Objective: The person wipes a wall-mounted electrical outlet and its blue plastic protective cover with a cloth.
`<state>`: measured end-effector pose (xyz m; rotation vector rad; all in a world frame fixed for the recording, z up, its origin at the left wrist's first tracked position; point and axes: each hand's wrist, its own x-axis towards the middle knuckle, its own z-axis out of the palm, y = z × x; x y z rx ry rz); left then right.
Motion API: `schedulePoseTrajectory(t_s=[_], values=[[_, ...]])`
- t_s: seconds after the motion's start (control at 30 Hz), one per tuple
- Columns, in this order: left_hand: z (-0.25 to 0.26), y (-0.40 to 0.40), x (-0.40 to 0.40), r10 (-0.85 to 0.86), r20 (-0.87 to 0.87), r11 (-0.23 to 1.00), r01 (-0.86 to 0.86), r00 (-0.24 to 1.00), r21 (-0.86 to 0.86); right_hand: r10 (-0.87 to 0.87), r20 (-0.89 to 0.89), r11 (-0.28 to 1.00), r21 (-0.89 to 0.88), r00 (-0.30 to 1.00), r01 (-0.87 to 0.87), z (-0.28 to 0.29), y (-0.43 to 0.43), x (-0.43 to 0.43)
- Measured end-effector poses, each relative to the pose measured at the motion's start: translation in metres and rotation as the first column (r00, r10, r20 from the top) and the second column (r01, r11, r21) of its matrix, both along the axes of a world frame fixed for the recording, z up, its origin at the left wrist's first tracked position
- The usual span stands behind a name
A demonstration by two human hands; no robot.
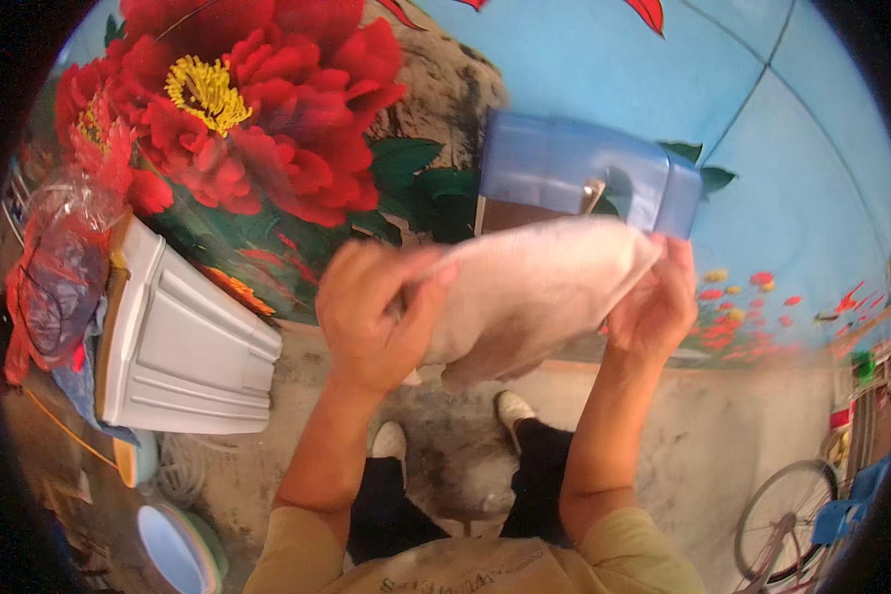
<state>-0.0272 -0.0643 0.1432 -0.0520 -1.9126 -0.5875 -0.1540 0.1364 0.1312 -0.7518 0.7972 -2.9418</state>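
A pale pinkish-white cloth (pixel 534 282) with a greyish shaded part is stretched between my two hands. My left hand (pixel 379 312) pinches one edge of it between thumb and fingers. The opposite corner is gripped by my right hand (pixel 657 297). Just beyond the cloth is a translucent blue plastic cover (pixel 564 160) with a small metallic-looking piece at its opening. Part of what lies beneath that cover is hidden by the cloth. Both hands are somewhat blurred.
A wall with painted red flowers (pixel 267 104) stands in front. At left are a light grey plastic cabinet or bin (pixel 200 341), a red plastic bag (pixel 59 275) and a basin (pixel 174 549). A bicycle wheel (pixel 787 520) and a blue plastic seat (pixel 846 512) are at lower right.
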Motion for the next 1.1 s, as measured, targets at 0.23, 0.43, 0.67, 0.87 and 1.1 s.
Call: schedulePoseTrajectory(t_s=[0.23,0.43,0.67,0.87,1.1], values=[[0.035,0.002,-0.030,-0.571,-0.025,0.386,0.295,0.821,0.874,-0.076,-0.052,0.985,0.152,0.996,0.083,0.010,-0.006,0.009],[0.043,-0.006,-0.048,-0.693,-0.040,0.195,0.241,0.720,0.951,-0.168,0.053,0.981,0.109,0.984,0.161,0.013,-0.012,0.003],[0.028,-0.026,-0.065,-0.760,-0.432,-0.406,0.163,0.485,0.899,-0.119,0.117,0.993,-0.012,0.986,0.121,0.011,-0.020,0.002],[0.039,-0.004,-0.067,-0.696,-0.215,-0.134,0.170,0.685,0.976,-0.107,0.193,0.993,-0.032,0.975,0.116,0.001,-0.018,-0.008],[0.029,-0.019,-0.068,-0.813,-0.424,-0.266,0.394,0.398,0.880,0.033,0.235,0.994,-0.106,0.971,-0.008,-0.003,-0.022,-0.012]])
